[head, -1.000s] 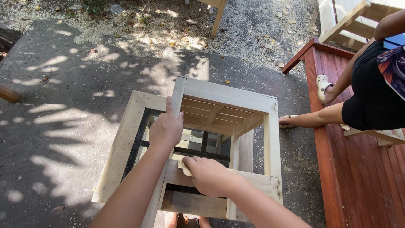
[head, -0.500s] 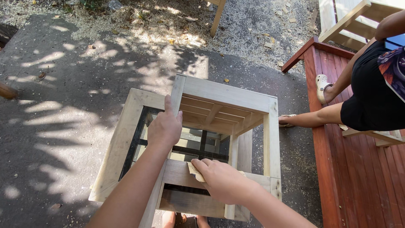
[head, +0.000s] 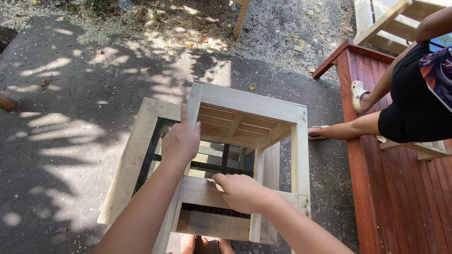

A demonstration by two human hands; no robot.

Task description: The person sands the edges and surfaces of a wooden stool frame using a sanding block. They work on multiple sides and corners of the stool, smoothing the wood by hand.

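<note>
Both bare forearms reach forward from the bottom edge, side by side. The left hand [head: 181, 138] is set farther out, palm down, knuckles bent, with the index finger stretched straight ahead and the other fingers curled under. The right hand [head: 242, 193] sits nearer the body, turned inward across the left forearm's line, fingers curled down and pressed flat, the thumb tucked toward the left. The wrists are well apart.
</note>
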